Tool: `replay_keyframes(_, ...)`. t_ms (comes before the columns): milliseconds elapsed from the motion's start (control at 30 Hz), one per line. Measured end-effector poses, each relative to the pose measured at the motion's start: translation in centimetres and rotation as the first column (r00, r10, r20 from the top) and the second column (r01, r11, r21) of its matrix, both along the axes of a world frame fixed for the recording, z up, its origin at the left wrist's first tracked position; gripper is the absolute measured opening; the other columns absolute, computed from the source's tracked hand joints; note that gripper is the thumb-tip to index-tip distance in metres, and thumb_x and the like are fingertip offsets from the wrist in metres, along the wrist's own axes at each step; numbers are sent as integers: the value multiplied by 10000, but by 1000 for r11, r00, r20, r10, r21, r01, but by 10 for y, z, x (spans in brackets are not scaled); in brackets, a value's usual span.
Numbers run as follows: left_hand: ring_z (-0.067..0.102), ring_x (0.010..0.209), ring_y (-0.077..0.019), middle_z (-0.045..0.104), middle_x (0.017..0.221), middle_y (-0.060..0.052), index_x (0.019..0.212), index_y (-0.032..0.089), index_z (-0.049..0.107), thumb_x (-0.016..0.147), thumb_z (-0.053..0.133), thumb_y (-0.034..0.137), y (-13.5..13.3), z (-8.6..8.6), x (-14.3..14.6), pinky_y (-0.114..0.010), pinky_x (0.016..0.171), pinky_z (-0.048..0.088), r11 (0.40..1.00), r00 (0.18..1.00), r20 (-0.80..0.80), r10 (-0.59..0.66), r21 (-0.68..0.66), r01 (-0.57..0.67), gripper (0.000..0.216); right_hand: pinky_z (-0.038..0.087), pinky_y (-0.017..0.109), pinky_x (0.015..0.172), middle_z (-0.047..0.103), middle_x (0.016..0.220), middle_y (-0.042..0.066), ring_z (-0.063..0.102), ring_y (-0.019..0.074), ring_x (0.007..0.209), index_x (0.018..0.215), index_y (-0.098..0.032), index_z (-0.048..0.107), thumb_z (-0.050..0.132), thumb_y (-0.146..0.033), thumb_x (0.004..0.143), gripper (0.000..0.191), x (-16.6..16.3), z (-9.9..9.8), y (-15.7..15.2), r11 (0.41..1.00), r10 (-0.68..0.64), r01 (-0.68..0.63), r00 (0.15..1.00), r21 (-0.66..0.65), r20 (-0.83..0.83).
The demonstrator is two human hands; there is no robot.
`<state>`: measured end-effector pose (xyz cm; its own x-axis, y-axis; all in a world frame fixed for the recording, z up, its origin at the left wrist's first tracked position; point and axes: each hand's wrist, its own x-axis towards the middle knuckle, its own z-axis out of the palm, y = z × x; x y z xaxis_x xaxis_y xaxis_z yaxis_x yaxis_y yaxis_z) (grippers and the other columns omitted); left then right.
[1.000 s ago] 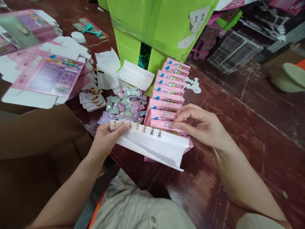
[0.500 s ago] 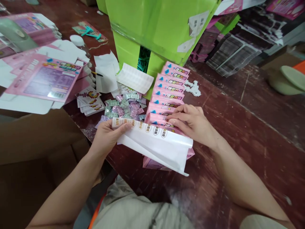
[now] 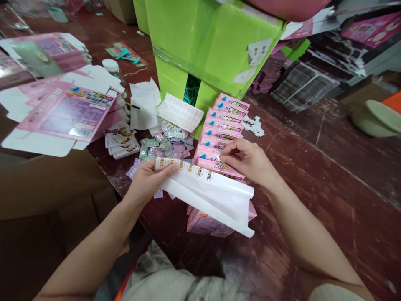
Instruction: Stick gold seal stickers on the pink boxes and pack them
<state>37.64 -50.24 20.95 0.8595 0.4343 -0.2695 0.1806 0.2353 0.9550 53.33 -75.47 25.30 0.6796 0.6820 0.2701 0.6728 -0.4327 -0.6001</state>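
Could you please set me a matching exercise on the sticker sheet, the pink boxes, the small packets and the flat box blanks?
1 sticker sheet
2 row of pink boxes
3 small packets
4 flat box blanks

A touched by the right hand
B held in the left hand
C stacked at far left
D loose pile just left of the boxes

Pairs: 1-B, 2-A, 3-D, 4-C.

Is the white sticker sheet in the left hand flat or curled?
Curled. The sticker sheet rolls over along its lower right edge, while the left hand pinches its sticker-lined top edge.
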Motion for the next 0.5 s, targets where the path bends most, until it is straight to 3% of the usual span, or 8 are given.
replay_keyframes(67, 683, 577, -178, 798, 775, -76, 800, 148, 819, 576, 981, 511, 1, -1, 1, -241, 511, 537, 1000, 1000, 1, -3, 2, 3, 456, 421, 394, 863, 737, 927, 15, 668, 201, 840, 964, -228, 691, 798, -292, 895, 142, 2, -5, 0, 999, -29, 32, 994, -33, 107)
replay_keyframes(167, 678, 584, -165, 797, 774, -68, 799, 151, 817, 591, 981, 499, 3, -2, 6, -229, 521, 534, 1000, 1000, 16, -11, 17, 11, 437, 385, 431, 909, 741, 1032, 36, 677, 232, 967, 1002, -254, 729, 721, -314, 975, 66, 4, -4, -3, 992, 41, -9, 968, -129, 249)
replay_keyframes(267, 683, 603, -167, 797, 782, -66, 823, 152, 821, 618, 973, 496, 2, -1, 14, -229, 535, 540, 998, 998, 43, -46, 38, 45, 428, 411, 437, 908, 742, 1084, 53, 665, 258, 1061, 1064, -307, 789, 622, -385, 1038, 187, 4, 6, -5, 980, 107, -68, 971, -185, 214)
replay_keyframes(400, 689, 622, -169, 803, 806, -70, 849, 152, 828, 638, 964, 493, -4, 6, 27, -231, 549, 549, 995, 992, 81, -96, 44, 93, 423, 518, 362, 834, 750, 956, 54, 691, 206, 935, 991, -246, 798, 662, -440, 1009, 237, -5, 26, -3, 967, 256, -253, 960, 41, -113)
replay_keyframes(500, 674, 587, -164, 800, 790, -70, 822, 147, 825, 615, 966, 511, -10, 9, 34, -236, 525, 543, 994, 991, 71, -113, 22, 112, 442, 540, 333, 770, 742, 894, 46, 685, 182, 833, 909, -223, 772, 741, -415, 954, 199, -6, 32, -2, 955, 261, -221, 942, 197, -210)
